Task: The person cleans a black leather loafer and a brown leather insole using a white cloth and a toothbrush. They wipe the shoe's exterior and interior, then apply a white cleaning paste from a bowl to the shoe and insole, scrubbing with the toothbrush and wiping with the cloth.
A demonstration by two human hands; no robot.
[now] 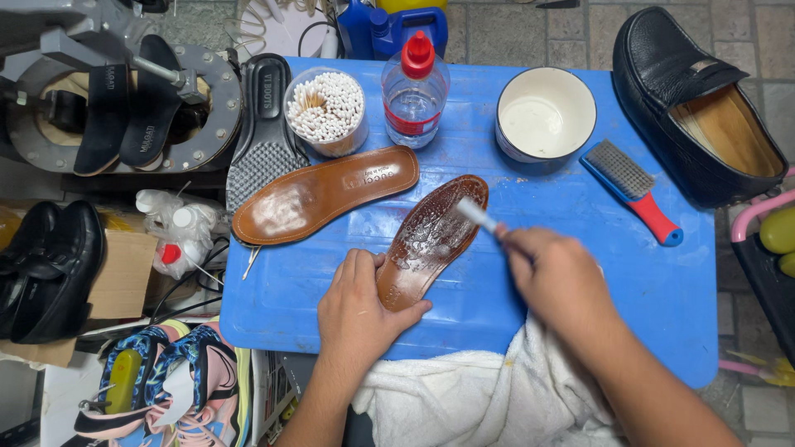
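While the left hand [358,308] pins the wet brown insole's [431,240] heel to the blue tabletop [662,290], the right hand's [556,277] closed grip holds a small brush [478,215] over its toe end.

A blue table [662,281] carries my work. Flat on it lie two brown insoles: a wet one [435,236] near me, a dry one [323,194] behind. Further back stand a tub of cotton swabs [325,112], a red-capped clear bottle [414,91] and a white bowl [545,116]; a red-handled brush [633,190] lies right
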